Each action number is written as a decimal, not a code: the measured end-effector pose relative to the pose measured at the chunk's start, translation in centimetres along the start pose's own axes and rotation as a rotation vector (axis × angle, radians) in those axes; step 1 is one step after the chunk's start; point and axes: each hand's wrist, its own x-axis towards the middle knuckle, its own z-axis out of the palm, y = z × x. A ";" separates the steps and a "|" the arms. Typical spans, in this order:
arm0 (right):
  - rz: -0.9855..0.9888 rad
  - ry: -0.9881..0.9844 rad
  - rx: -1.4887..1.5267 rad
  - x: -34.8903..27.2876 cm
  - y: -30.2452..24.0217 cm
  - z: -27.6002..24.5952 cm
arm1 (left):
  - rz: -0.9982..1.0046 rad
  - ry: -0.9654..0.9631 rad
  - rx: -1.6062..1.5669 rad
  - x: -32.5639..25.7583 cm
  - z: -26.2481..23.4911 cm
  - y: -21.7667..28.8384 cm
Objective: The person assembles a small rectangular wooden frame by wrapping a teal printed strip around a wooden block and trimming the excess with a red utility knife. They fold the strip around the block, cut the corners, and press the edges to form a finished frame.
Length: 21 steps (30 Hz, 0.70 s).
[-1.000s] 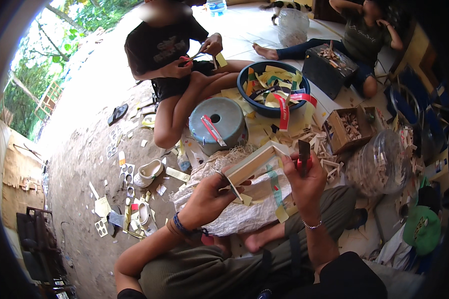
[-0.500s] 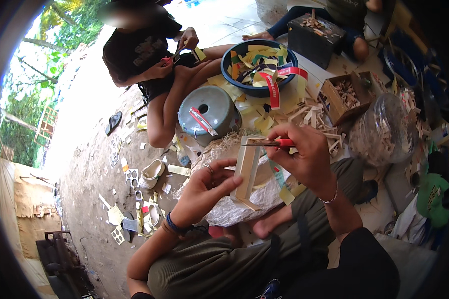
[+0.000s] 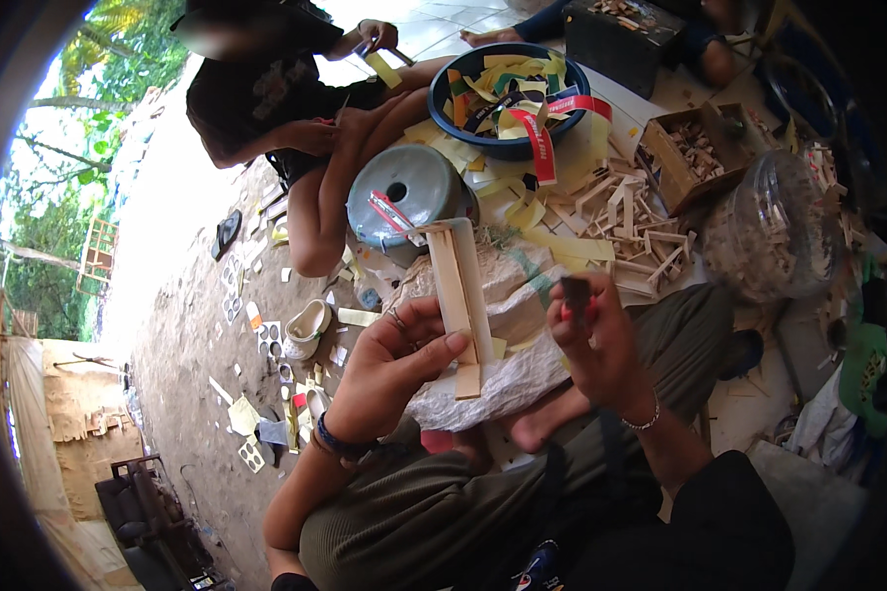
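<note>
Above the white sack (image 3: 524,307), your narrow wooden frame (image 3: 453,286) points its long axis away from you. Your left hand (image 3: 396,360), the nearer, pinches it between thumb and fingers; your right hand (image 3: 595,340), apart on the frame's right, curls round a red-handled, dark-bladed tool (image 3: 575,291).

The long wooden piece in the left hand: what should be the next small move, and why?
Perhaps bring the red-handled blade to the long wooden piece: the left hand grips the piece, while the right hand holds the blade apart from it.
</note>
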 end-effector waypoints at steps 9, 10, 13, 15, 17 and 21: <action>-0.208 -0.135 -0.124 -4.5 1.9 1.7 | 0.037 0.022 0.073 -0.6 0.9 1.2; -0.219 -0.133 -0.134 -4.3 1.9 1.7 | 0.034 0.023 0.080 -0.7 0.9 1.3; -0.258 -0.132 -0.156 -3.8 1.5 1.7 | 0.022 0.015 0.090 -0.8 0.9 1.4; -0.286 -0.143 -0.153 -3.5 1.2 1.8 | 0.020 0.006 0.086 -0.9 0.9 1.4; -0.310 -0.140 -0.173 -3.3 1.1 2.0 | 0.031 -0.009 0.061 -1.0 0.8 1.4; -0.322 -0.149 -0.175 -3.1 1.1 2.2 | 0.031 -0.007 0.043 -1.0 0.7 1.2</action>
